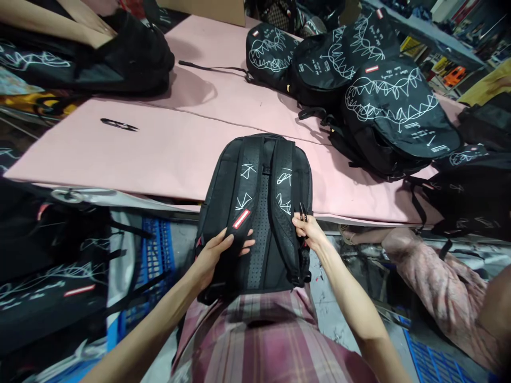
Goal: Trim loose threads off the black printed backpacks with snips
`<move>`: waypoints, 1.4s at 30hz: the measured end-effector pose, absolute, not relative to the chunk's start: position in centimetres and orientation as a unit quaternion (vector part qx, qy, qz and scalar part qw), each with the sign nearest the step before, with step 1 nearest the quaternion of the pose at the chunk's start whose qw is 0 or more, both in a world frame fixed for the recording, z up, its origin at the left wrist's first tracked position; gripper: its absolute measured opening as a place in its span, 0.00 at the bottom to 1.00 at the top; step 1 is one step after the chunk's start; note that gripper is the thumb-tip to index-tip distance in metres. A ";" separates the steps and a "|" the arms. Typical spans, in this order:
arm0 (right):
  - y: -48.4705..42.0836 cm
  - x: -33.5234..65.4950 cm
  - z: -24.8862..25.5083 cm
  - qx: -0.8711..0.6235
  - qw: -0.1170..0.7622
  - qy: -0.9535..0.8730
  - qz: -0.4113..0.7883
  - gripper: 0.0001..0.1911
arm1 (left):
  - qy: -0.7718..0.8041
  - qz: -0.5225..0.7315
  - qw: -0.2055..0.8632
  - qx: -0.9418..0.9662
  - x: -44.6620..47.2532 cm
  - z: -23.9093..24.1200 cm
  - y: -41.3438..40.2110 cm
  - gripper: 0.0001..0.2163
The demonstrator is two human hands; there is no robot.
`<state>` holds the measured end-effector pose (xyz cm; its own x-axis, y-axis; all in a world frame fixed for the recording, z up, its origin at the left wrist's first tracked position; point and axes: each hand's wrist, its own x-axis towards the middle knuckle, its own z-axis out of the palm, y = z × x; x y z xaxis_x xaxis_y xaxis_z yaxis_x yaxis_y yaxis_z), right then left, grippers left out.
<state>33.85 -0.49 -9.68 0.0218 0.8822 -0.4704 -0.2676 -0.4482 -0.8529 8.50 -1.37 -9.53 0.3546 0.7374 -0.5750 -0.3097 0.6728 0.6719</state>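
Backpack of black fabric (261,229) lies back panel up in my head view, its upper part over the edge of the pink-covered table (159,154), its lower end against purple plaid clothing (255,346). I see the left hand (213,252) closed around the white-scribbled, padded black shoulder strap (245,186) on the left, thumb beside a small red-and-white label (241,218), fingertips showing past the strap's inner edge. My right hand (306,229) pinches slim black snips (303,214) by the bag's right edge. Similar black snips (118,125) lie on the table, well apart, toward the upper left. I see white-scribbled black backpacks (399,106) clustered at upper right; another person's forearms (59,24) reach to a black bag (136,58).
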 end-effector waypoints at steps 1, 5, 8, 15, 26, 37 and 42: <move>-0.5 33.9 -9.7 -0.557 0.447 -0.275 0.644 0.22 | 0.462 0.332 0.790 0.228 8.5 -9.5 -1.3 0.20; -0.6 33.9 -9.8 -0.556 0.448 -0.279 0.642 0.22 | 0.465 0.335 0.789 0.224 8.8 -9.4 -1.1 0.20; -0.7 33.9 -9.9 -0.557 0.450 -0.277 0.640 0.22 | 0.463 0.333 0.789 0.230 8.7 -9.6 -1.2 0.20; -0.9 33.9 -10.0 -0.562 0.459 -0.267 0.634 0.22 | 0.460 0.334 0.790 0.230 8.5 -9.9 -1.3 0.20; -1.0 34.1 -10.6 -0.557 0.472 -0.253 0.634 0.22 | 0.453 0.342 0.795 0.212 8.8 -9.7 -1.4 0.23; -1.0 34.3 -10.7 -0.558 0.459 -0.280 0.632 0.23 | 0.450 0.344 0.792 0.227 8.8 -9.6 -1.4 0.23; -1.0 34.2 -10.7 -0.566 0.449 -0.294 0.627 0.23 | 0.445 0.346 0.795 0.223 8.7 -9.6 -1.2 0.20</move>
<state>34.16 -0.99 -10.68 0.0423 0.8944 -0.4454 -0.2300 -0.4251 -0.8755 8.71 -1.21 -9.63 0.3646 0.7483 -0.5542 -0.3509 0.6617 0.6626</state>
